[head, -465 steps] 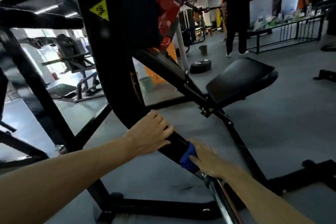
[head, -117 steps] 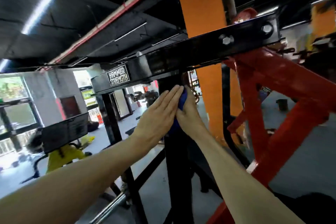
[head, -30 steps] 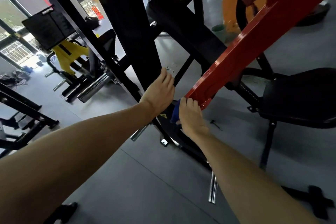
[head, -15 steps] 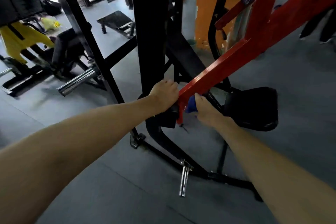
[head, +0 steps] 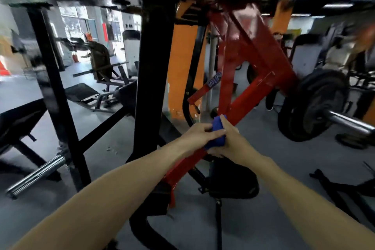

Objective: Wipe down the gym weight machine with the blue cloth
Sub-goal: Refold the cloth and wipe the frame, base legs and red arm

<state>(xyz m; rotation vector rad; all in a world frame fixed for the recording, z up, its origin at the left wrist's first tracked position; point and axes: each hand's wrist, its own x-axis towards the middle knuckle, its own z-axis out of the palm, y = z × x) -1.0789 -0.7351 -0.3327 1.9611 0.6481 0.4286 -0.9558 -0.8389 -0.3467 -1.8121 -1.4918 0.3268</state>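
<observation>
The weight machine has a black upright post (head: 154, 71) and a slanted red lever arm (head: 249, 99). A folded blue cloth (head: 218, 130) is pressed against the red arm at mid-height. My right hand (head: 231, 144) grips the cloth from below and behind. My left hand (head: 200, 135) lies over the cloth's left side, its fingers stretched across it. Both hands sit together on the red arm, above the black seat pad (head: 233, 180).
A loaded barbell plate (head: 316, 105) and its chrome sleeve (head: 349, 121) stick out at the right. A chrome peg (head: 36, 174) projects at the lower left. An orange pillar (head: 180, 67) stands behind the frame. Other benches stand at the left and back.
Both hands have slid up the red arm with the cloth. My left hand has left the black post and now rests on the cloth. The view has tilted upward.
</observation>
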